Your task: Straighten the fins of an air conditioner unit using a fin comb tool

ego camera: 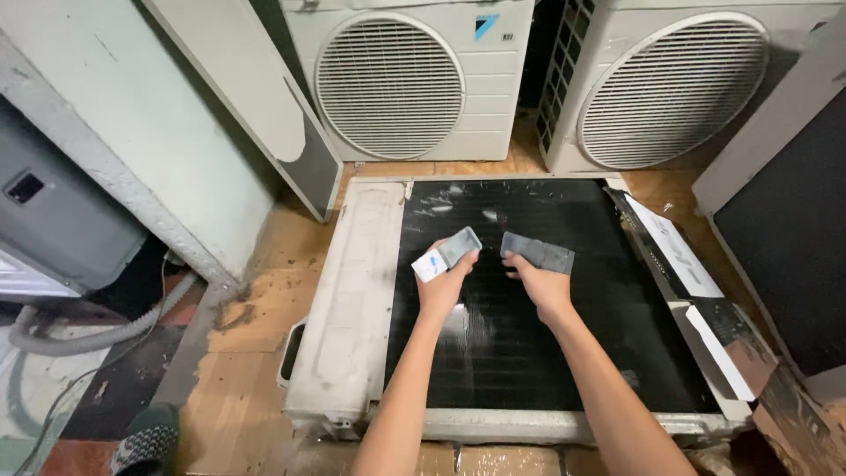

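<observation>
An air-conditioner outdoor unit (352, 300) lies flat on the floor with its black finned coil (529, 353) facing up. My left hand (441, 286) holds a small flat grey-and-white tool (447, 253) over the upper middle of the coil. My right hand (542, 284) holds a similar flat grey piece (538, 252) just to its right. Both pieces sit close together, low over the fins; whether they touch the fins I cannot tell.
Two upright white outdoor units with round fan grilles (389, 85) (674, 91) stand behind. A loose panel (264, 106) leans at the left, a grey hose (88, 335) lies left, and a dark panel (784, 238) is at the right. My socked foot (145, 441) shows bottom left.
</observation>
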